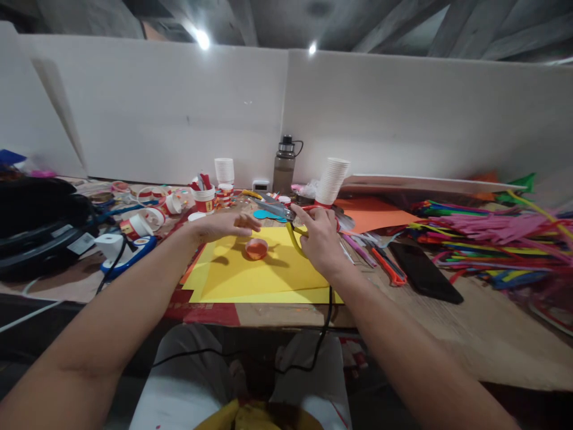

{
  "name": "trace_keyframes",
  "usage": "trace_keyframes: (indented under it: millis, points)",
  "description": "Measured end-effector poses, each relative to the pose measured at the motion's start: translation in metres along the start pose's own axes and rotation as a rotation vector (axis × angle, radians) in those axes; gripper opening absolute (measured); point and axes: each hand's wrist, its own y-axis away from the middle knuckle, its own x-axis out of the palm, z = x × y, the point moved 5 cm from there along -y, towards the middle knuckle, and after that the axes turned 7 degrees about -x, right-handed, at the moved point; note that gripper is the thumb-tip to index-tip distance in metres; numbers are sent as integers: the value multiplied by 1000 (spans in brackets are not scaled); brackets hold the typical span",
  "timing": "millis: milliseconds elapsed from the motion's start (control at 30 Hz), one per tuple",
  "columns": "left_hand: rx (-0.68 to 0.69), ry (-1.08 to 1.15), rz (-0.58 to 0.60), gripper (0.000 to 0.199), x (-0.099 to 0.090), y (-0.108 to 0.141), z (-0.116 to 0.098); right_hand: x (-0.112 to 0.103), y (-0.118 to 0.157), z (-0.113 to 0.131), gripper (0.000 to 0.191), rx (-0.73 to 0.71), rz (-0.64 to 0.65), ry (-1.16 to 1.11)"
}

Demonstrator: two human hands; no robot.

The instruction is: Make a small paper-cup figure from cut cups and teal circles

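The right hand (321,242) grasps scissors (276,209) near the pivot, blades pointing left, handle down by the palm; held this way they look steadied rather than worked. The left hand (229,226) is released, fingers loosely curled above the paper (224,282), with nothing seen in it. The cup (256,249) rests on the yellow paper between the hands, touched by neither, probably placed there to be near both. Blue discs (268,215) lie just beyond.

The table (496,343) has a brown, cardboard-like top at the right. A phone (423,272) lies there, beside bundled coloured stems (496,230). Orange paper (378,216) is at the far right of the yellow; stacked cups (332,179) and a bottle (284,173) stand at the back, likely out of the way. A power strip (129,263) sits left. White panels (179,119) close off the far side, beneath ceiling lights (203,40).
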Motion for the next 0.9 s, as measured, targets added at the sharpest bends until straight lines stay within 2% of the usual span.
trace_keyframes:
  millis: [167, 300, 467, 667, 900]
  points:
    - [90, 523, -299, 49, -8, -9, 4, -5, -1, 7, 74, 7, 31, 48]
    - [101, 772, -325, 43, 2, -14, 5, -2, 0, 12, 69, -1, 76, 84]
    - [65, 777, -289, 36, 12, -12, 2, -2, 1, 16, 64, -35, 70, 104]
    - [14, 726, -288, 31, 16, -7, -3, -2, 2, 19, 65, -62, 81, 135]
    - [-2, 772, -268, 27, 19, -8, -2, -1, 3, 20, 63, -83, 94, 165]
